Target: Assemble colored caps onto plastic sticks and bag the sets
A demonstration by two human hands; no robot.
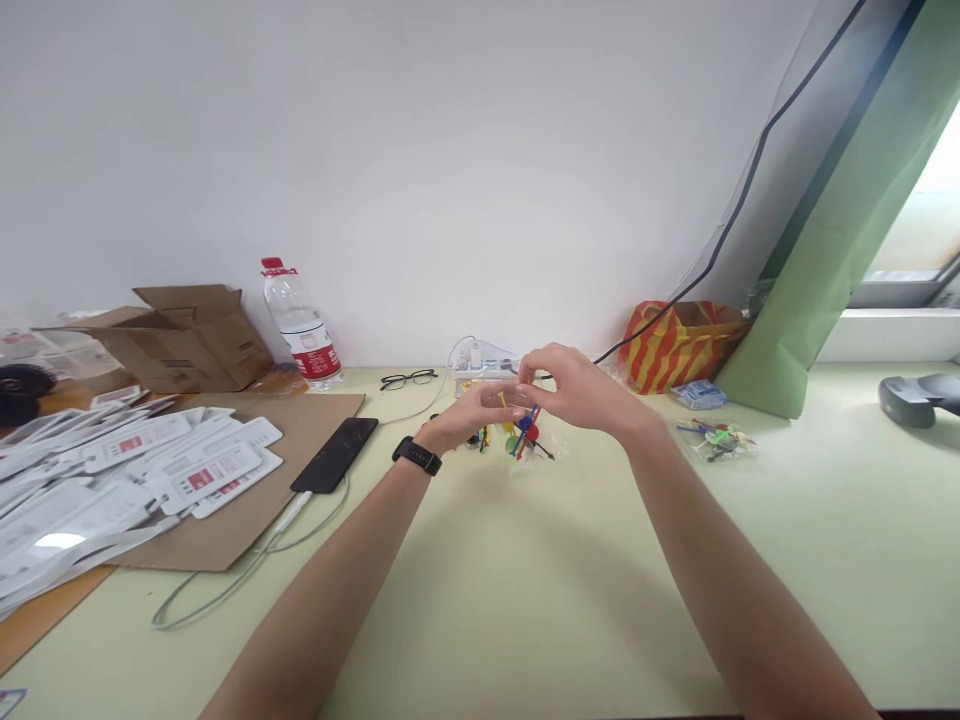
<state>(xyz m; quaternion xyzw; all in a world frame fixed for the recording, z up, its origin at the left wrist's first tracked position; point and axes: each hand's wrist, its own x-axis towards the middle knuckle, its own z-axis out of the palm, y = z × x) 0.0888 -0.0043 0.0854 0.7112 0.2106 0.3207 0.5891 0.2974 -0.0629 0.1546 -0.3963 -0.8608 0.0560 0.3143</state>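
Both my hands meet above the pale green table (525, 600), near its far side. My left hand (469, 415), with a black watch on the wrist, is closed around a clear little bag of coloured plastic sticks (525, 435) in red, blue, yellow and green. My right hand (574, 385) is closed in a pinch on the top of the same bundle. Part of the bag is hidden behind the fingers.
A black phone (335, 454) on a white cable lies at left beside brown cardboard with a heap of white packets (127, 470). Glasses (409, 379), a water bottle (301, 325), a cardboard box (184, 335), a striped bag (675, 345), more coloured sticks (716, 438).
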